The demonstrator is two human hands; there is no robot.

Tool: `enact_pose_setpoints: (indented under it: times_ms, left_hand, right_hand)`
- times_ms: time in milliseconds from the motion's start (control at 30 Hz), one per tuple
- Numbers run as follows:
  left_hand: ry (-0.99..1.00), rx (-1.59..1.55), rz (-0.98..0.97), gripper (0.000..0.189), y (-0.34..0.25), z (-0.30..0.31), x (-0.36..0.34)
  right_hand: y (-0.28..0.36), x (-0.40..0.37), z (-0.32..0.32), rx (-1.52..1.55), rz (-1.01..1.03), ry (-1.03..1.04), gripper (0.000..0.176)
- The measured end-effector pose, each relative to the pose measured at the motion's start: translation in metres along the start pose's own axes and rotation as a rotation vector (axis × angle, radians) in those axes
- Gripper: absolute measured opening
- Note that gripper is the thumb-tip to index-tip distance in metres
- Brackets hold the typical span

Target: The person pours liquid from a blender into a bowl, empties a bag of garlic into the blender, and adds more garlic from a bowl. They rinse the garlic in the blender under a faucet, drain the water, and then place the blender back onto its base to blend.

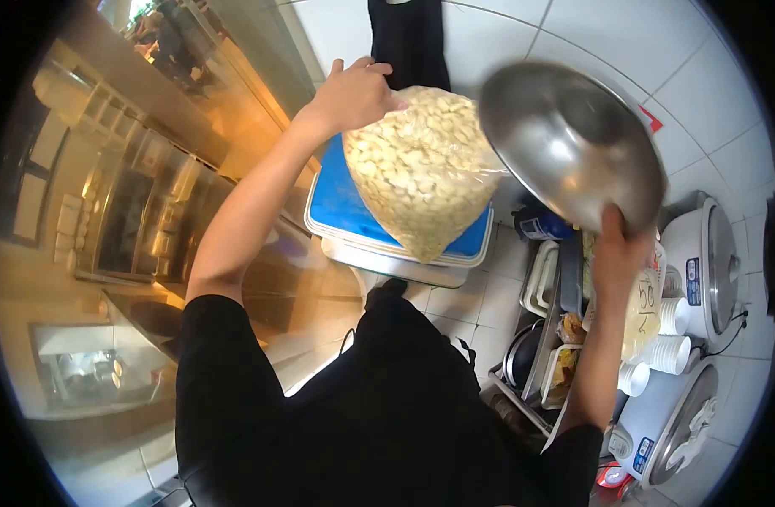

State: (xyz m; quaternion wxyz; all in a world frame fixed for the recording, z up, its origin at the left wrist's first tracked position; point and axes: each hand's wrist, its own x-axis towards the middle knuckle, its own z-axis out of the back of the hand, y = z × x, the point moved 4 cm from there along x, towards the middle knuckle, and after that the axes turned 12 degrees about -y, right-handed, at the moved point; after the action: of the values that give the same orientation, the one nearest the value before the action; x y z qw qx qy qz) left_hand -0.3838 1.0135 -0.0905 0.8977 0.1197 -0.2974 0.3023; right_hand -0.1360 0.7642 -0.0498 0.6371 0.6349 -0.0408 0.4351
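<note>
A clear plastic bag of cashew nuts [425,165] rests on a blue lid with a white rim [328,198]. My left hand [353,93] is closed at the bag's upper left edge, fingers bent and thumb against the plastic. To the right, my right hand [621,253] grips the lower rim of a wide stainless steel bowl [565,144]. The bowl is tilted and held up beside the bag, close to its right side. Its shiny round surface faces me, and the tiled wall is behind it.
On the right a rack holds trays [535,283], a black pan [527,355] and food packets. Stacked white cups [670,355] stand between two large lidded cookers [700,262]. A black cloth [408,46] hangs on the wall. Glass panels [151,211] are on the left.
</note>
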Motion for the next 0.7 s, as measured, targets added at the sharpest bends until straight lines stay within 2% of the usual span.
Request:
enact_pose_setpoints:
  times_ms: [33, 67, 100, 133, 167, 200, 267, 300, 333, 400, 433, 533, 567, 600, 633, 667, 700]
  left_hand:
    - [0.343, 0.035, 0.252, 0.037, 0.014, -0.005, 0.018]
    - [0.344, 0.024, 0.25, 0.037, 0.021, -0.005, 0.027]
    - [0.42, -0.01, 0.245, 0.033, 0.026, -0.009, 0.028]
    - [0.492, -0.043, 0.241, 0.028, 0.032, -0.012, 0.029]
    - [0.609, -0.038, 0.15, 0.015, 0.03, -0.009, 0.029]
    - [0.612, -0.051, 0.153, 0.015, 0.04, -0.013, 0.024]
    - [0.464, -0.2, 0.054, 0.047, 0.049, -0.009, 0.02]
    - [0.483, -0.278, 0.072, 0.064, 0.057, -0.001, 0.021]
    - [0.489, -0.292, 0.067, 0.064, 0.062, -0.001, 0.014]
    - [0.185, -0.523, -0.014, 0.065, 0.065, 0.007, 0.009]
    - [0.187, -0.539, -0.019, 0.065, 0.062, 0.007, 0.006]
    - [0.228, -0.628, 0.073, 0.068, 0.064, 0.015, 0.008]
    - [0.292, -0.717, 0.2, 0.068, 0.067, 0.018, 0.012]
    - [0.357, -0.804, 0.327, 0.068, 0.07, 0.017, 0.014]
    - [0.363, -0.817, 0.327, 0.068, 0.072, 0.013, 0.015]
    - [0.402, -0.926, 0.413, 0.066, 0.075, 0.006, 0.015]
    - [0.443, -1.035, 0.499, 0.065, 0.077, -0.002, 0.015]
  right_hand:
    - [0.023, 0.012, -0.04, -0.059, 0.205, 0.041, 0.053]
    - [0.039, 0.019, -0.072, -0.121, 0.408, 0.086, 0.061]
    - [0.042, 0.021, -0.093, -0.136, 0.408, 0.095, 0.061]
    - [0.041, 0.023, -0.116, -0.088, 0.333, 0.205, 0.065]
    - [0.039, 0.025, -0.135, -0.039, 0.256, 0.311, 0.07]
    - [0.035, 0.024, -0.144, -0.049, 0.254, 0.32, 0.07]
    - [0.024, 0.013, -0.154, -0.146, 0.213, 0.473, 0.07]
    - [0.028, 0.007, -0.156, -0.274, 0.237, 0.514, 0.069]
    - [0.031, 0.007, -0.162, -0.286, 0.227, 0.516, 0.069]
    - [0.037, 0.009, -0.166, -0.528, 0.31, 0.334, 0.068]
    - [0.035, 0.022, -0.169, -0.622, 0.403, 0.21, 0.07]
    - [0.049, 0.041, -0.173, -0.542, 0.38, 0.21, 0.072]
    - [0.052, 0.036, -0.179, -0.523, 0.574, 0.252, 0.071]
    - [0.051, 0.031, -0.187, -0.532, 0.571, 0.258, 0.071]
    - [0.047, 0.024, -0.201, -0.594, 0.486, 0.372, 0.071]
    - [0.039, 0.018, -0.211, -0.655, 0.398, 0.485, 0.071]
    - [0.026, 0.016, -0.219, -0.669, 0.391, 0.491, 0.071]
